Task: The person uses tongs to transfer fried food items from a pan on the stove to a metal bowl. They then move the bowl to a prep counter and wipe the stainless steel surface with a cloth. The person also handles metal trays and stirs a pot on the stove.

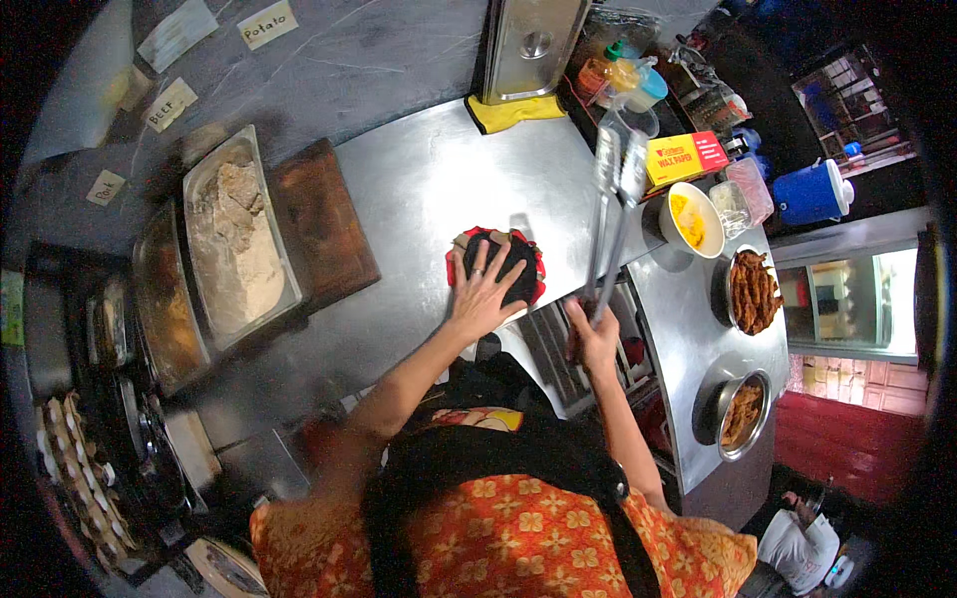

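Note:
My left hand (482, 297) lies with its fingers spread on a bunched black and red cloth (520, 261), pressing it to the steel counter (419, 179). A ring shows on one finger. To the right, my right hand (597, 344) is closed round the lower end of long metal tongs (606, 224). The tongs point away from me, and their tips stand a little apart, with no food visible between them. Part of the cloth is hidden under my left palm.
Left of the cloth are a dark wooden board (324, 224) and a deep steel pan (244, 249) of flour. A yellow cloth (513, 113) lies at the back. On the right stand a bowl of yellow liquid (666, 227) and browned meat (755, 291). A person (800, 548) is at lower right.

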{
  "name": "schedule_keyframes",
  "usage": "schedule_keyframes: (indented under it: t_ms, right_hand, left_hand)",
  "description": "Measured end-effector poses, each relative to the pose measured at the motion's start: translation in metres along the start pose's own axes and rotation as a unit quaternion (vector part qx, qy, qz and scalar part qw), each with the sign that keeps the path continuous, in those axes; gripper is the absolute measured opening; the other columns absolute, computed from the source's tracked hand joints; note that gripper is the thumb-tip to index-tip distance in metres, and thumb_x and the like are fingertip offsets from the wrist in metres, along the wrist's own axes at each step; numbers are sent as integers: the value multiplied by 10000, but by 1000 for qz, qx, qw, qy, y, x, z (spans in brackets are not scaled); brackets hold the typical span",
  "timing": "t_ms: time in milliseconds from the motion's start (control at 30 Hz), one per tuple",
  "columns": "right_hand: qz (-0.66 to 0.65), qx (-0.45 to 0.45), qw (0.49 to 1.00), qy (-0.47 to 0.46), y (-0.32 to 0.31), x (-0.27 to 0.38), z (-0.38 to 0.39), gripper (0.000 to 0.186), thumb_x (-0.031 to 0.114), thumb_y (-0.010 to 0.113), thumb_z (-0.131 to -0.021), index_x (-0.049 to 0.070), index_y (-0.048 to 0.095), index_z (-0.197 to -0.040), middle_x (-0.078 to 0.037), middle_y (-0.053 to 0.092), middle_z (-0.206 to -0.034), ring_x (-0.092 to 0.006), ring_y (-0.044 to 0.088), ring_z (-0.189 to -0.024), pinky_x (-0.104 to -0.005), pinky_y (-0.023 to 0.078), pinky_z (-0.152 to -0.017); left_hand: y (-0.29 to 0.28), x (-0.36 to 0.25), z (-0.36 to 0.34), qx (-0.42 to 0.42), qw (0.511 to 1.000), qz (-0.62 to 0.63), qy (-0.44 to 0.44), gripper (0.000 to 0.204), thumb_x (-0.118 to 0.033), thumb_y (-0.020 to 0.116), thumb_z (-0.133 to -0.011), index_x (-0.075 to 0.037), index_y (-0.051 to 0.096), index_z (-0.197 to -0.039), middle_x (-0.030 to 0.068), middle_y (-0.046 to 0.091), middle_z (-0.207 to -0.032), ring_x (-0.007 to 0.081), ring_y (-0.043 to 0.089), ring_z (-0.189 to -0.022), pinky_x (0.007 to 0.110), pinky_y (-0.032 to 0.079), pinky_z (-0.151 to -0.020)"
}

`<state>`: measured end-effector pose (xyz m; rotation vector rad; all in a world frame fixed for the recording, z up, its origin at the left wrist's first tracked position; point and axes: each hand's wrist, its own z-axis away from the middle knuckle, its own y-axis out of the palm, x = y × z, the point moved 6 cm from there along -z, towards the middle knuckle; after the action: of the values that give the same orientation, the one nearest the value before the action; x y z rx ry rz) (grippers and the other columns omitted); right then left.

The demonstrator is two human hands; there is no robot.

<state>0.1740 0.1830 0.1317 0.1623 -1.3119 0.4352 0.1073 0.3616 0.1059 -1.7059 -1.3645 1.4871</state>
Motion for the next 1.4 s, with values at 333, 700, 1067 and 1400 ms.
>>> schedule_keyframes:
  t_ms: [333, 700, 1067, 1400]
  right_hand:
    - [-47, -95, 993, 42, -101, -17, 27, 246, 231, 622, -843, 9, 517, -841, -16, 418, -493, -126, 424, -344, -269, 340, -315]
    - [-87, -113, 988, 66, -72, -19, 18, 237, 210, 627, -838, -1, 521, -861, -37, 469, -542, -119, 434, -350, -263, 358, -317]
    - [-93, -227, 964, 100, -59, -29, 44, 226, 199, 633, -834, 15, 505, -860, -21, 432, -509, -123, 421, -349, -268, 345, -319]
    - [-100, -239, 954, 148, -33, -30, 48, 240, 206, 631, -829, 4, 506, -865, -27, 426, -490, -128, 428, -329, -269, 360, -310]
  left_hand:
    - [2, 25, -32, -90, 984, -103, -112, 446, -263, 567, -793, -170, 497, -1223, 89, 390, -1312, 323, 344, -1197, 536, 270, -938]
    - [28, 113, -85, -93, 982, -120, -110, 317, -103, 528, -829, -126, 553, -1144, 48, 411, -1355, 295, 348, -1258, 530, 305, -967]
    - [-5, 238, -192, -81, 962, -227, -126, 534, -518, 382, -879, -226, 410, -1325, 15, 323, -1418, 340, 249, -1308, 594, 111, -1032]
    - [41, 91, -119, 22, 989, -143, -41, 650, -530, 489, -814, -132, 411, -1322, 86, 287, -1423, 422, 218, -1280, 657, 102, -985]
